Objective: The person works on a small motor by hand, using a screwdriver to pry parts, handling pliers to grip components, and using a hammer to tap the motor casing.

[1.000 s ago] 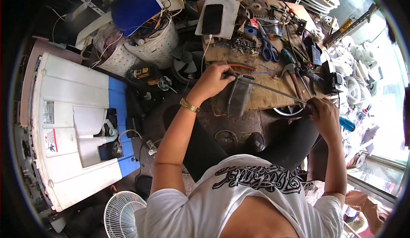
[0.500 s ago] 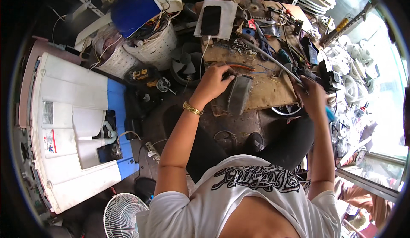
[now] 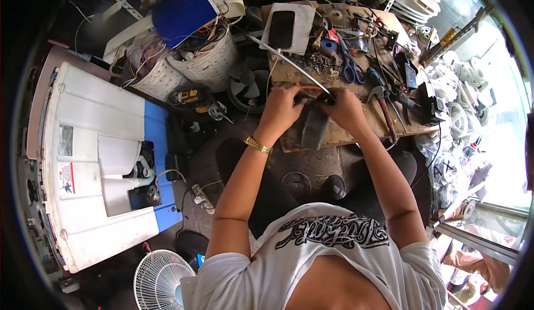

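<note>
Both forearms come up from 6 o'clock and converge at the near edge of the desk [image 3: 339, 137]. Left hand [image 3: 281, 110], gold bracelet [image 3: 257, 144] on the wrist, elbow bent out toward 8 o'clock, fingers curled down onto a dark flat piece [image 3: 314, 126]. Right hand [image 3: 342, 108] sits just beside it, knuckles up, clenched on the near end of a long thin rod [image 3: 289, 64].

Rod's long axis runs diagonal, from the hands out toward 10 o'clock, free end over the black fan blade [image 3: 248, 85]. It crosses the desk's left corner. What exactly the left fingers pinch is hidden under the hand; grip looks closed on the dark piece.

Dark piece lies at the desk's near edge, directly under both hands, long axis roughly 12–6. Blue scissors [image 3: 349, 65] at 12 o'clock of the right hand, hammer [image 3: 384, 107] at 3 o'clock.
</note>
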Demonstrator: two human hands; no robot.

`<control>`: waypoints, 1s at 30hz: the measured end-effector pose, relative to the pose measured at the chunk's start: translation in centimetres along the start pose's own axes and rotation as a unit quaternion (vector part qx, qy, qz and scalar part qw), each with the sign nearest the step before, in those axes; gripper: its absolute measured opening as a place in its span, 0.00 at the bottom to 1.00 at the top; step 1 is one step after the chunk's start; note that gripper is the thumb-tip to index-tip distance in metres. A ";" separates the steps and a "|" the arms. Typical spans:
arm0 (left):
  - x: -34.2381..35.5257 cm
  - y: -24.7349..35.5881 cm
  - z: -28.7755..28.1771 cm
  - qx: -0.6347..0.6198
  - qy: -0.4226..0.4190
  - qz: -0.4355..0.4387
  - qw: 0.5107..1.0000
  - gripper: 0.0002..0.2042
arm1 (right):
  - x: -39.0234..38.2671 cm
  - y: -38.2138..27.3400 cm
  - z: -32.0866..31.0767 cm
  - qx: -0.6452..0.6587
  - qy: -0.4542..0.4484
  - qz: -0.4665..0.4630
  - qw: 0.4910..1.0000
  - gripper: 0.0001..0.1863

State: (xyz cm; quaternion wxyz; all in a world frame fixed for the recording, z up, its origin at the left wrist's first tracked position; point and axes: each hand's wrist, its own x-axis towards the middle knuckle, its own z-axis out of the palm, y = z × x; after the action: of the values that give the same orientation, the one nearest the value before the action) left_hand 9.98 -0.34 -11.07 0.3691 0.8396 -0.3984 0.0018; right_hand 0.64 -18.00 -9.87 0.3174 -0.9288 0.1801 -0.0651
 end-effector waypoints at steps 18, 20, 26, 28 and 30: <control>0.8 2.0 -1.1 -0.459 -0.017 -0.059 0.886 0.09 | -2.0 1.3 -3.2 0.328 -0.013 -0.042 0.944 0.08; 0.8 2.7 -1.3 -0.438 -0.045 -0.063 0.896 0.09 | -2.4 0.7 -3.7 0.363 -0.015 -0.082 0.928 0.08; 0.5 4.6 -1.5 -0.415 -0.056 -0.019 0.908 0.07 | -2.6 0.2 -3.8 0.367 -0.026 -0.087 0.926 0.07; 0.4 5.2 -1.7 -0.396 -0.048 -0.014 0.917 0.07 | -2.6 0.5 -3.6 0.340 -0.030 -0.069 0.937 0.06; 0.3 5.7 -2.1 -0.381 -0.025 0.000 0.924 0.06 | -2.5 0.8 -3.5 0.342 -0.018 -0.077 0.936 0.09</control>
State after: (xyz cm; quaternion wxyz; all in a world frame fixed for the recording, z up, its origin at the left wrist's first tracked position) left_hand 6.95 -1.64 -5.91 0.6511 0.6354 -0.3784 -0.1710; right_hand -2.75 -19.58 -7.61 0.6131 -0.7761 0.0687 -0.1304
